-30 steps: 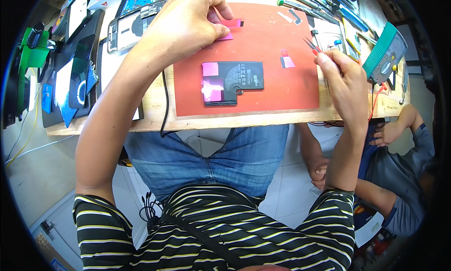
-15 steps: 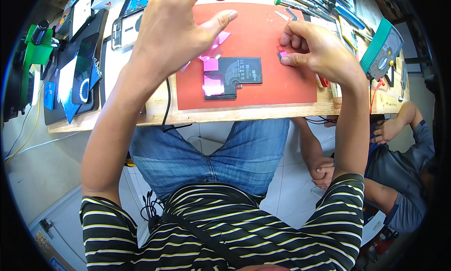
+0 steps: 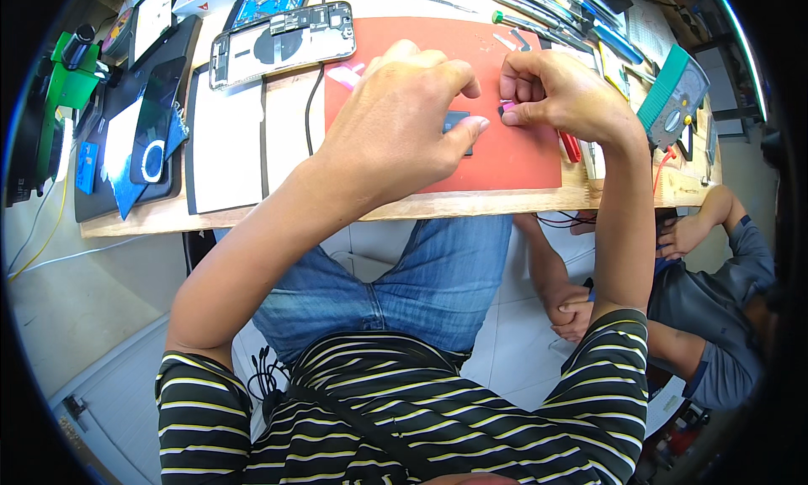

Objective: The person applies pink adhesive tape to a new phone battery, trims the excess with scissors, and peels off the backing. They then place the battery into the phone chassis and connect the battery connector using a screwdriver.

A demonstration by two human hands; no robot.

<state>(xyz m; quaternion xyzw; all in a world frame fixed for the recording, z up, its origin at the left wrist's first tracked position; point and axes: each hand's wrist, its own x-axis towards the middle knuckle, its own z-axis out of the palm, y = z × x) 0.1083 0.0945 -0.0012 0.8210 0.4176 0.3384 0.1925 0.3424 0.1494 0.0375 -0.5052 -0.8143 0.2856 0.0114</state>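
Observation:
My right hand (image 3: pixel 566 96) pinches a small dark strip with pink film (image 3: pixel 507 107) between thumb and forefinger, above the right part of the orange-red mat (image 3: pixel 497 169). My left hand (image 3: pixel 404 119) hovers over the middle of the mat, thumb and forefinger apart with nothing visible between them. Beneath it lies a black phone battery (image 3: pixel 455 117), mostly covered by the hand; only a corner shows past the fingers. Pink film scraps (image 3: pixel 343 74) stick out at the left hand's far side.
An opened phone (image 3: pixel 282 46) lies beyond the left forearm, near a white panel (image 3: pixel 227 140). Tweezers and screwdrivers (image 3: pixel 547 22) crowd the back right. A teal-edged multimeter (image 3: pixel 675 98) leans at the right. Another person's clasped hands (image 3: pixel 572 311) are below the table's right side.
My left hand has moved right and toward me, from the mat's left edge to over the battery, uncovering the opened phone. My right hand keeps its pinch, nearly in place.

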